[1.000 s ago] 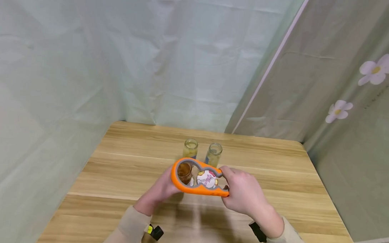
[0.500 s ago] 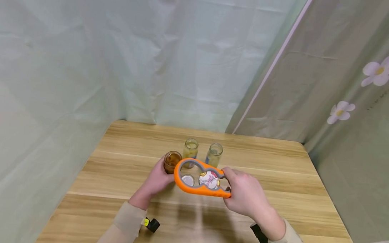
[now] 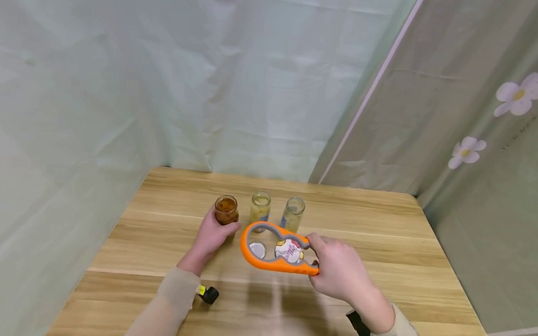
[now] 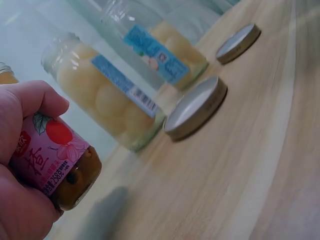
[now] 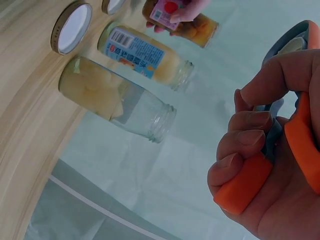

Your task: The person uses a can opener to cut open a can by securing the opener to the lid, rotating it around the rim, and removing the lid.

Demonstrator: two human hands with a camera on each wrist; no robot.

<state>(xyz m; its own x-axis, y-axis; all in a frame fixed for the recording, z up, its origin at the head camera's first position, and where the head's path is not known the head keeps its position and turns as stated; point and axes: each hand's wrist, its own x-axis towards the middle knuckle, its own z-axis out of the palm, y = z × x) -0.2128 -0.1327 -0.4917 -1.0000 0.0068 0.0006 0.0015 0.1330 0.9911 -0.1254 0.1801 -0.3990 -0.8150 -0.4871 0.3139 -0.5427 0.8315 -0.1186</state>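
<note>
My left hand point(image 3: 210, 236) grips a small open glass jar point(image 3: 226, 210) of amber-brown fruit, at the left end of a row of jars. Its pink label point(image 4: 50, 155) with red fruit shows between thumb and fingers in the left wrist view, and its base is close over the table. My right hand point(image 3: 340, 263) holds the handle ends of an orange-and-grey jar opener point(image 3: 250, 259) above the table. A patterned white, pink and yellow lid point(image 3: 289, 251) sits in the opener's middle opening. Through the larger opening shows a silver lid point(image 3: 257, 249) lying on the table.
Two taller open jars of pale fruit with blue labels, a middle jar point(image 3: 260, 209) and a right jar point(image 3: 293, 213), stand behind the opener. A second upturned lid point(image 4: 239, 43) lies by them. Pale curtains point(image 3: 254, 88) hang behind the wooden table point(image 3: 382, 251).
My left hand has carried the brown fruit jar from under the opener to the left and back, beside the other jars. My right hand and the opener have stayed nearly in place.
</note>
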